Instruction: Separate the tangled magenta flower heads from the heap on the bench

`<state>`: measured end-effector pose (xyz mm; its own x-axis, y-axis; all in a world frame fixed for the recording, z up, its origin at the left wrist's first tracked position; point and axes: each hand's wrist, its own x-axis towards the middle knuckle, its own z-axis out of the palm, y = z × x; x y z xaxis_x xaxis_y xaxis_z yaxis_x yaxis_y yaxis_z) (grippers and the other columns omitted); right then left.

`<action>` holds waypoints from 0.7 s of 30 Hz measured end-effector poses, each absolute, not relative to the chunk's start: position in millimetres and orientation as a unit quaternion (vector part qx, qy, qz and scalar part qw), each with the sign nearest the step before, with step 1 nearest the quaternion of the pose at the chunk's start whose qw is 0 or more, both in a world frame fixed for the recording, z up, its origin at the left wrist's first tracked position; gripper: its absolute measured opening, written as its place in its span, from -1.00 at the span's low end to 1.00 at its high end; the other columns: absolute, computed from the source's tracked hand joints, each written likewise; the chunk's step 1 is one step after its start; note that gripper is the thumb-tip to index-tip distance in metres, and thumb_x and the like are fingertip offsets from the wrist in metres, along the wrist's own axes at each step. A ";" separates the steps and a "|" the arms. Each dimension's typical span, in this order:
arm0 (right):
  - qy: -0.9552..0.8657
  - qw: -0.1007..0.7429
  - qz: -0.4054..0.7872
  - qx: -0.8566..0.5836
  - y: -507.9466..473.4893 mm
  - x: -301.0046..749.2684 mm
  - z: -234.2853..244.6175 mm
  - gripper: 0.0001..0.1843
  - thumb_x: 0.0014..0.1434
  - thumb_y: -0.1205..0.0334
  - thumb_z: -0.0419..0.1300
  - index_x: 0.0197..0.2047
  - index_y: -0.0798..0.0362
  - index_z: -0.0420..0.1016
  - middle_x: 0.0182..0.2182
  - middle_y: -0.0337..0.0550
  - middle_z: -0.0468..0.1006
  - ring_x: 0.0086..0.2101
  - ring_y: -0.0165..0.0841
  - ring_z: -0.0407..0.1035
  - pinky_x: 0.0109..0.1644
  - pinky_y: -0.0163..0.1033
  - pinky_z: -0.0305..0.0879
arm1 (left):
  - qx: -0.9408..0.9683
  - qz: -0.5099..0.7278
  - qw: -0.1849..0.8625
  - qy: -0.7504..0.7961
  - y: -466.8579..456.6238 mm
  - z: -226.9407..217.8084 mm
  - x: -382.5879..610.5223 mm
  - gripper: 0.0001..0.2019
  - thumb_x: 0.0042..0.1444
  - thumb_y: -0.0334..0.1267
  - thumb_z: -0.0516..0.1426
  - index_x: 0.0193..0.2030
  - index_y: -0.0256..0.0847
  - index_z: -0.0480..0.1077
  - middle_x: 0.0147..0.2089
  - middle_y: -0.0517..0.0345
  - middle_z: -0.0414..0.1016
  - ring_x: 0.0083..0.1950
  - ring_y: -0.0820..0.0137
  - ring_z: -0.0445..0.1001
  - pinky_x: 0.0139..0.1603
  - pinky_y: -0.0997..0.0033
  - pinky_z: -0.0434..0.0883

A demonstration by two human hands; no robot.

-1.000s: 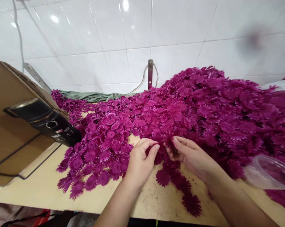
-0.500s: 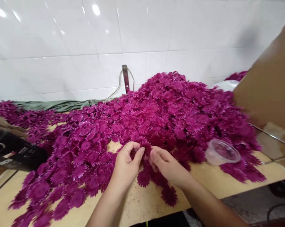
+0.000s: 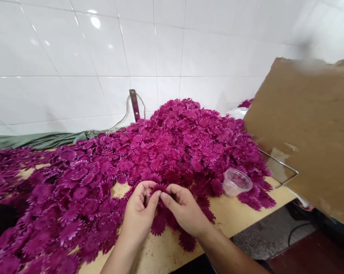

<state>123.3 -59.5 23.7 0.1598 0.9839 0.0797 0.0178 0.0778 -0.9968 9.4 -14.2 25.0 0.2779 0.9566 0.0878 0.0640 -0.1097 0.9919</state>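
Note:
Both my hands meet over the front of the table, thumbs nearly touching. Between them is a magenta fabric flower piece [image 3: 158, 188] with a fringed edge. My left hand [image 3: 143, 203] pinches its left side, thumb against curled fingers. On the other side my right hand [image 3: 183, 207] pinches the right edge the same way. Part of the piece is hidden behind the fingers. A large heap of similar magenta flower pieces [image 3: 186, 133] spreads behind and left of my hands, with a few loose ones [image 3: 187, 241] beneath my right wrist.
A clear plastic cup [image 3: 237, 182] stands right of my hands, beside the heap. Farther right are a big cardboard sheet [image 3: 303, 133] and a thin metal wire frame [image 3: 283, 163]. Green cloth [image 3: 43, 140] lies along the tiled wall. The yellowish tabletop [image 3: 160, 253] ends near my right forearm.
The view has swung to the right, so the scene sits farther left. My right hand has come closer to my left, and both thumbs now meet at the flower piece.

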 end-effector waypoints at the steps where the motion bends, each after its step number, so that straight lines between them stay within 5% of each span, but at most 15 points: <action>1: -0.483 0.555 0.431 -0.523 -59.6 122.8 25.4 -0.71 0.06 0.08 0.08 -0.56 0.05 0.16 -0.62 -0.35 0.12 -0.55 -0.50 0.00 -0.49 -0.35 -0.02 | 0.605 0.428 0.528 0.415 -14.6 25.0 9.9 -0.78 -0.11 -0.20 0.16 -0.31 -0.22 0.32 -0.53 0.31 0.23 -0.48 0.50 0.27 -0.43 0.52 0.29; 5: -0.462 0.571 0.421 -0.533 -59.2 124.1 31.3 -0.65 0.05 0.08 0.06 -0.63 0.03 0.05 -0.67 -0.41 0.00 -0.60 -0.54 -0.11 -0.54 -0.35 -0.13 | 0.635 0.435 0.487 0.412 -17.1 27.8 10.2 -0.72 -0.09 -0.15 0.15 -0.21 -0.20 0.37 -0.49 0.26 0.28 -0.42 0.44 0.32 -0.36 0.46 0.33; 9: -0.414 0.591 0.463 -0.515 -61.3 121.5 36.2 -0.64 -0.01 0.07 0.07 -0.66 0.02 0.02 -0.71 -0.44 -0.04 -0.63 -0.56 -0.18 -0.57 -0.34 -0.22 | 0.679 0.432 0.464 0.371 -20.3 31.7 6.5 -0.82 -0.13 -0.18 0.18 -0.37 -0.19 0.45 -0.37 0.14 0.41 -0.29 0.36 0.38 -0.22 0.40 0.35; 21: -0.475 0.557 0.457 -0.506 -81.3 98.3 39.6 -0.60 -0.07 0.01 0.16 -0.66 0.04 0.07 -0.70 -0.42 0.01 -0.62 -0.56 -0.12 -0.56 -0.37 -0.18 | 0.497 0.497 0.590 0.398 -34.4 30.8 -0.6 -0.80 -0.26 -0.19 0.23 -0.55 -0.24 0.33 -0.62 0.33 0.28 -0.54 0.54 0.23 -0.48 0.56 0.24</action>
<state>98.3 -81.3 39.6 0.1314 0.9890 0.0673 -0.0278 0.0715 -0.9971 -0.6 -34.4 30.8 0.1900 0.9815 0.0236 -0.1908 0.0133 0.9815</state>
